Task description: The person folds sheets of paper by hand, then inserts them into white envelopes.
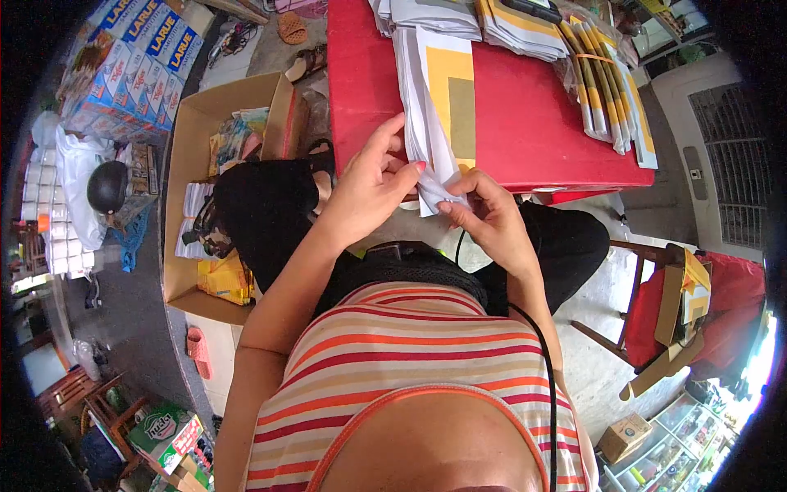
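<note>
Spreading widest here is the red tabletop [529,123], its near edge close to the person's lap; on it, toward the near right corner, lies a banded bundle [598,78] of folded papers, with a pile of white and yellow papers [520,29] beside it, farther from the person; left of that pile, a white stack [434,12] sits near the far end of the visible top. The long folded paper [416,94] lies left of the middle, its white layers beside a yellow and grey face, its lower end reaching over the near edge; the left hand [369,184] is partly curled, thumb on the white layers; the right hand [496,225] has thumb and fingers closed on the turned-up lower end [447,195]. The step in hand looks like folding or tucking that end; what the next move calls for, I judge, is a steady left thumb, the layers kept level and firm pressure along the crease, since loose sheets could slip or bunch; whether the fold is square I cannot tell.
</note>
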`<action>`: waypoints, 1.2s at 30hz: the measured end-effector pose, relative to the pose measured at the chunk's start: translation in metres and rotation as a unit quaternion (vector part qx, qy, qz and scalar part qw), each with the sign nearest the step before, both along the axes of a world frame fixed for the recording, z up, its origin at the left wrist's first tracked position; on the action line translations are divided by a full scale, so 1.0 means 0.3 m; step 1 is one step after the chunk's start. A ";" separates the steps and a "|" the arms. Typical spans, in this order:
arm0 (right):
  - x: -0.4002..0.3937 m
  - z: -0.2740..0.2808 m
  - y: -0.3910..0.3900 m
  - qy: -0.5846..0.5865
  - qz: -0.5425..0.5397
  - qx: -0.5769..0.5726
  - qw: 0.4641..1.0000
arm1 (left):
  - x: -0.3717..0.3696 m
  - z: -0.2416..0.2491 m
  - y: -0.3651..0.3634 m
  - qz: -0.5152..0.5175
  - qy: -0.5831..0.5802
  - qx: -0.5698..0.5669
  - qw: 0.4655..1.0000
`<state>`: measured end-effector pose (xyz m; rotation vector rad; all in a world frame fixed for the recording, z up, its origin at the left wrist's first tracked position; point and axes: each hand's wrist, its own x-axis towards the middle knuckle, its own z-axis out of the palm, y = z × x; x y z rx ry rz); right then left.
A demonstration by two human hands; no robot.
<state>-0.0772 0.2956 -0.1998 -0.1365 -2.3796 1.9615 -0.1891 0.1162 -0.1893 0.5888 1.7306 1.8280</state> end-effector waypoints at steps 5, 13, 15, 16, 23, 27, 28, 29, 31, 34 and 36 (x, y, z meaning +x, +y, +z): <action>0.001 -0.008 -0.003 0.005 -0.004 -0.014 1.000 | 0.000 -0.009 -0.002 0.001 0.001 -0.001 1.000; 0.000 0.008 -0.010 0.000 -0.014 -0.001 1.000 | -0.006 -0.008 0.007 0.000 0.007 0.008 1.000; 0.000 0.003 -0.010 -0.001 -0.014 0.004 1.000 | -0.008 -0.019 0.011 0.019 0.026 -0.018 0.999; 0.000 0.002 -0.011 -0.001 -0.013 0.004 1.000 | -0.010 -0.024 0.013 0.020 0.026 -0.018 0.999; -0.003 0.009 -0.026 0.067 -0.015 0.141 0.988 | -0.021 -0.006 0.043 0.068 0.041 -0.106 0.991; -0.004 0.004 -0.029 0.078 -0.023 0.135 0.987 | -0.027 -0.028 0.044 0.058 0.060 -0.109 0.990; -0.005 0.008 -0.033 0.078 -0.024 0.136 0.987 | -0.027 -0.033 0.045 0.057 0.061 -0.109 0.991; -0.008 0.015 -0.039 0.081 -0.025 0.121 0.989 | -0.025 -0.034 0.048 0.067 0.069 -0.102 0.990; -0.011 0.029 -0.041 0.083 -0.025 0.106 0.990 | -0.023 -0.032 0.047 0.076 0.077 -0.094 0.990; -0.016 0.046 -0.032 0.078 0.004 0.146 0.986 | -0.023 -0.027 0.046 0.074 0.067 -0.090 0.991; -0.014 0.053 -0.030 0.066 0.015 0.153 0.986 | -0.029 -0.045 0.045 0.068 0.064 -0.092 0.991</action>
